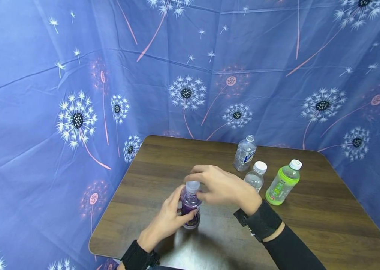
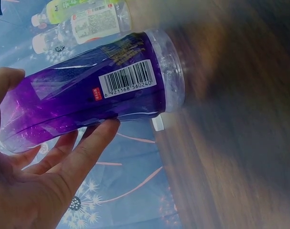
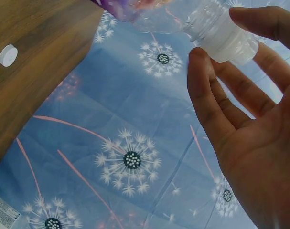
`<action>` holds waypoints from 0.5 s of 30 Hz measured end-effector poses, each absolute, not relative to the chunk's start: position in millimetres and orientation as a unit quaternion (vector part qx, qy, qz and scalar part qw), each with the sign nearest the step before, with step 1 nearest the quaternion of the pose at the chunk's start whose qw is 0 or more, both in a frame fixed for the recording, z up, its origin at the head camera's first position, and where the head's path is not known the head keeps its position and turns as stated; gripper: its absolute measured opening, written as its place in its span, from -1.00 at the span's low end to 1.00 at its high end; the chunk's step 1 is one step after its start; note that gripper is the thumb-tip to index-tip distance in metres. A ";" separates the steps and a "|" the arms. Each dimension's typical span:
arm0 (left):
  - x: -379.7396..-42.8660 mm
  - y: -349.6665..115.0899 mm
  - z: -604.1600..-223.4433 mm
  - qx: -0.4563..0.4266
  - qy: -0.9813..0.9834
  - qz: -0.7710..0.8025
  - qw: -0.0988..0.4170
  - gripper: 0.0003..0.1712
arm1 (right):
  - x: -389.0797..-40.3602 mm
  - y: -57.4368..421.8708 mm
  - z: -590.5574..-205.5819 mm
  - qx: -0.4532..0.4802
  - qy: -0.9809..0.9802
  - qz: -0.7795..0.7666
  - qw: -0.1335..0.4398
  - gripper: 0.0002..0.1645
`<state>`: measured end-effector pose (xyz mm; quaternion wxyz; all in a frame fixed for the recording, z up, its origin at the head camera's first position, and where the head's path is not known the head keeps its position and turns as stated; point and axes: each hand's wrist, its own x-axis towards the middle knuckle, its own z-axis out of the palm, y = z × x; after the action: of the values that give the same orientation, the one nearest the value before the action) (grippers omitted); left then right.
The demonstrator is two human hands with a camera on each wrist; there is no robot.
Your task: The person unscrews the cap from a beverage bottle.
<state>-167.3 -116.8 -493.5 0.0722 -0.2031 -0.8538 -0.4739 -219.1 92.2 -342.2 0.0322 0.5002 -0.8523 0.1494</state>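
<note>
A clear bottle with a purple label (image 1: 190,204) stands on the wooden table. My left hand (image 1: 166,217) holds it round the body, thumb on the near side. In the left wrist view the purple bottle (image 2: 87,90) shows a barcode, with the left fingers (image 2: 94,145) along its side. Over its top is my right hand (image 1: 222,185), thumb and fingers curled about the translucent cap (image 1: 192,186). The right wrist view has this cap (image 3: 230,43) between the right thumb and forefinger; the other fingers (image 3: 245,86) lie behind it.
To the right stand an uncapped clear bottle (image 1: 244,153), a white-capped clear bottle (image 1: 255,176) partly behind the right hand, and a green-labelled bottle (image 1: 282,183). A loose white cap (image 3: 8,56) lies on the table. Blue dandelion-print cloth (image 1: 142,75) hangs behind.
</note>
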 end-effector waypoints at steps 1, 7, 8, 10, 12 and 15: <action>-167.5 -116.6 -493.7 -0.203 -0.853 -0.475 0.070 -0.07 | -219.3 91.1 -341.9 0.499 -0.853 0.150 0.033 -0.54; -168.9 -114.7 -495.6 -0.206 -0.858 -0.462 0.089 -0.07 | -215.7 81.0 -339.3 0.477 -0.868 0.121 0.066 -0.70; -168.9 -114.5 -495.8 -0.206 -0.859 -0.460 0.094 -0.06 | -214.5 79.3 -339.0 0.470 -0.872 0.113 0.073 -0.71; -168.7 -114.3 -496.1 -0.206 -0.860 -0.456 0.100 -0.05 | -213.6 76.5 -339.8 0.457 -0.880 0.099 0.088 -0.72; -168.4 -114.1 -496.2 -0.206 -0.859 -0.458 0.102 -0.04 | -212.8 74.0 -341.3 0.443 -0.886 0.088 0.102 -0.72; -167.9 -113.9 -496.6 -0.205 -0.858 -0.460 0.102 -0.05 | -212.4 70.3 -345.0 0.421 -0.895 0.081 0.124 -0.64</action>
<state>-167.9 -113.9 -496.6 0.1017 -0.2049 -0.8580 -0.4600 -212.4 70.3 -345.0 0.1236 0.4206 -0.8951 0.0812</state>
